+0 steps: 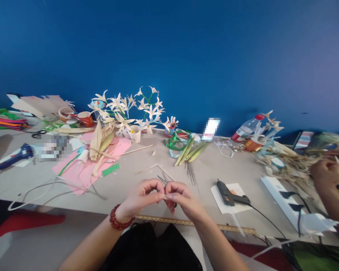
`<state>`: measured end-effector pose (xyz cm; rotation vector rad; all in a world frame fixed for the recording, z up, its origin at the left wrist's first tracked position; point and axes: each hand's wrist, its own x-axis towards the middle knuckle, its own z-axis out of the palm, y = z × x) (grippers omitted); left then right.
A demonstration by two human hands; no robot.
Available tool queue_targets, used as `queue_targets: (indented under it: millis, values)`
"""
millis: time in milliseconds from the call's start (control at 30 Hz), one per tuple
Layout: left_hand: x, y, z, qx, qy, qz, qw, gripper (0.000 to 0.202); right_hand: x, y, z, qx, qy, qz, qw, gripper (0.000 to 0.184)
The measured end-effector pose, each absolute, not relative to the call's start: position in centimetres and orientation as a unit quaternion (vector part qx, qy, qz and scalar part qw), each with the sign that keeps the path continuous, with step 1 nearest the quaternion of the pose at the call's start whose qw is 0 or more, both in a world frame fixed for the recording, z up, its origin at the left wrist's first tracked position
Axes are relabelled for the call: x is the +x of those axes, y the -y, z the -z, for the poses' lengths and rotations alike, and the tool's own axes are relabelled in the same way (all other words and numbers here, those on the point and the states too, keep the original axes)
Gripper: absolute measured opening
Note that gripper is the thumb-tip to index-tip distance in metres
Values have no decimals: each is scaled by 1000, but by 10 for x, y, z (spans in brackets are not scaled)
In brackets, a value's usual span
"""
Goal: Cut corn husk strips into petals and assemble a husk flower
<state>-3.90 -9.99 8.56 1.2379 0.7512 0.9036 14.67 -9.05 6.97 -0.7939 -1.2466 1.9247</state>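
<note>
Small pale strip (164, 196) in tight pinch between left hand (142, 195) and right hand (182, 197), fingers curled

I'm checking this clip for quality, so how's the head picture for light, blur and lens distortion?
Head view: soft even light, no glare, faint shadows; the wide lens bows the table edge and smears the corners; left hand and right hand are sharp at centre; pixelated patches sit beside the blue glue gun and by the bottle.
</note>
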Motion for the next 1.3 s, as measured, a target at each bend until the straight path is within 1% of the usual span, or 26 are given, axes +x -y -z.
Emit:
queue_targets:
  millis: [100, 200, 267, 333, 367, 400, 433, 500, 533, 600, 667, 733, 767, 900, 967, 1067, 1200, 1300]
  values:
    - [-39, 100, -85, 553, -332, -384, 660, 21, 144, 89, -70, -310, 459, -749, 364, 13]
    - [-38, 102, -81, 521, -327, -402, 678, 21, 143, 86, -63, -244, 377, -808, 381, 11]
    - [-38, 104, -80, 501, -325, -423, 682, 21, 144, 86, -59, -207, 334, -826, 404, 14]
    - [-37, 105, -80, 494, -328, -434, 678, 21, 147, 87, -58, -218, 341, -805, 434, 17]
    - [-37, 105, -80, 495, -331, -436, 675, 20, 149, 89, -59, -237, 374, -776, 449, 15]
    - [-36, 105, -81, 496, -334, -438, 671, 20, 150, 91, -60, -260, 425, -730, 468, 13]
    - [-35, 104, -81, 496, -335, -441, 668, 19, 151, 93, -62, -285, 492, -665, 484, 15]
    - [-34, 102, -81, 486, -339, -445, 671, 18, 153, 97, -67, -314, 637, -486, 509, 29]
    - [-33, 102, -81, 479, -340, -446, 675, 18, 153, 98, -70, -315, 697, -388, 515, 34]
    - [-31, 100, -79, 467, -342, -443, 685, 17, 152, 98, -74, -296, 775, -231, 509, 34]
    - [-30, 101, -78, 474, -344, -435, 684, 19, 151, 97, -75, -271, 808, -152, 501, 32]
    - [-30, 104, -78, 517, -358, -447, 636, 17, 149, 95, -75, -264, 814, -127, 501, 30]
    - [-30, 107, -78, 558, -368, -458, 586, 15, 149, 94, -75, -266, 811, -125, 506, 29]
    - [-31, 114, -78, 740, -380, -479, 281, 25, 148, 93, -75, -276, 797, -141, 519, 24]
    - [-30, 114, -76, 769, -378, -484, 179, 21, 147, 94, -77, -276, 794, -146, 522, 23]
    - [-27, 112, -72, 765, -390, -498, 119, 18, 145, 95, -79, -279, 789, -146, 527, 23]
    - [-24, 112, -74, 769, -404, -485, 99, 14, 141, 95, -79, -293, 782, -136, 532, 20]
    - [-23, 114, -79, 765, -416, -482, 96, 12, 143, 94, -76, -298, 771, -119, 550, 22]
